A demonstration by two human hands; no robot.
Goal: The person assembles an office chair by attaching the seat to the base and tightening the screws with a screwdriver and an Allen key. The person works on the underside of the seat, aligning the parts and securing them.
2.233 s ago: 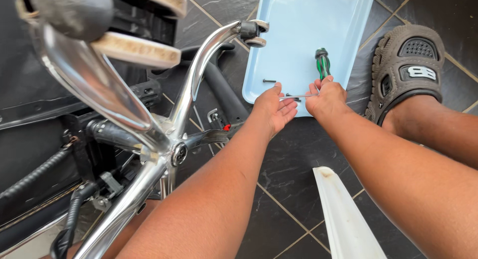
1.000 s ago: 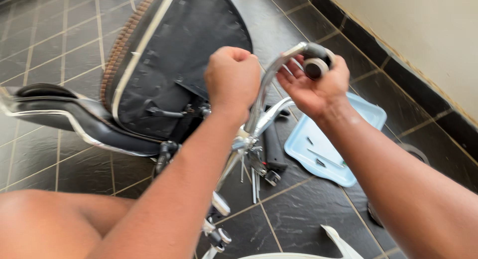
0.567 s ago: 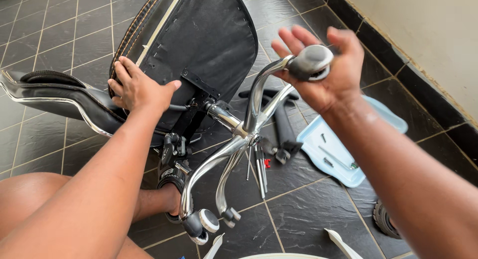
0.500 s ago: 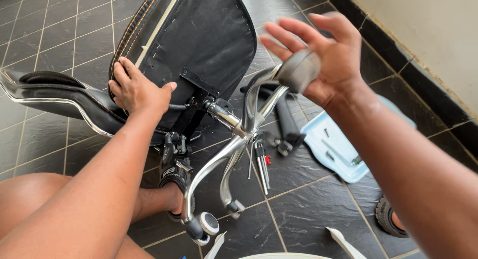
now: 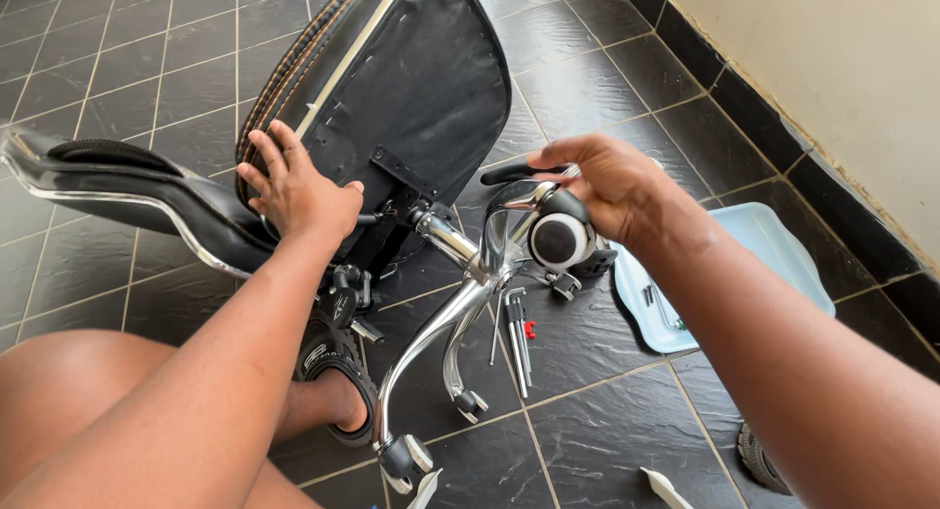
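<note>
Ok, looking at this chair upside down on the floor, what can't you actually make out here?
Head view, the only one:
- Right hand: its fingers curl over the caster, so the grip on it and the caster's joint to the chrome leg are hidden.
- Blue tray: the right forearm covers part of it; the small pieces in it are too small to identify.
- Tools on the tiles: too thin to tell their kind.
- White parts: cut off by the bottom edge.

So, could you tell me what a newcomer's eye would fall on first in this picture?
An overturned office chair fills the middle: its black seat underside faces up and the chrome star base juts toward the camera. The left hand lies flat on the seat's edge, while the right hand grips a caster wheel at the tip of one leg. To the right, a light blue tray sits on the dark tiled floor.
</note>
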